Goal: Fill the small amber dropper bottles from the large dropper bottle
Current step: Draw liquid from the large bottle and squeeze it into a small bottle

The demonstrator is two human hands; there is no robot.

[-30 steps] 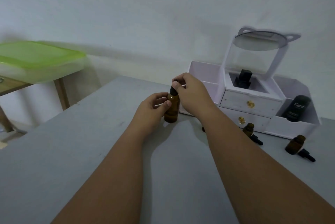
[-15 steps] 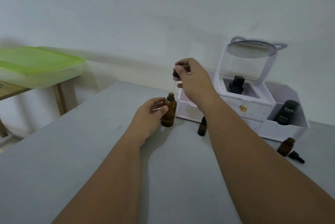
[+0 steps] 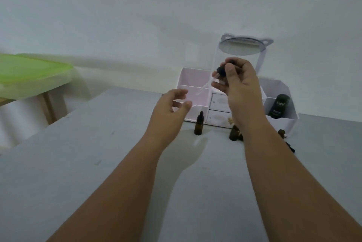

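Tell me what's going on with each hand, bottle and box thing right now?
Left hand: open, empty, raised.
Right hand: pinching the dropper, lifted and tilted.
Capped small bottle: upright on the table, closed.
Open amber bottle: upright, cap off.
Organiser: drawers shut.
Dark tube: standing in the organiser's right compartment.

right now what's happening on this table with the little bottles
A person is working bare-handed at a grey table. The right hand holds a dropper up by its black bulb, glass tube angled down to the left. The left hand hovers open and empty. A small capped amber bottle stands on the table in front of a white organiser; another amber bottle stands partly hidden behind the right forearm.
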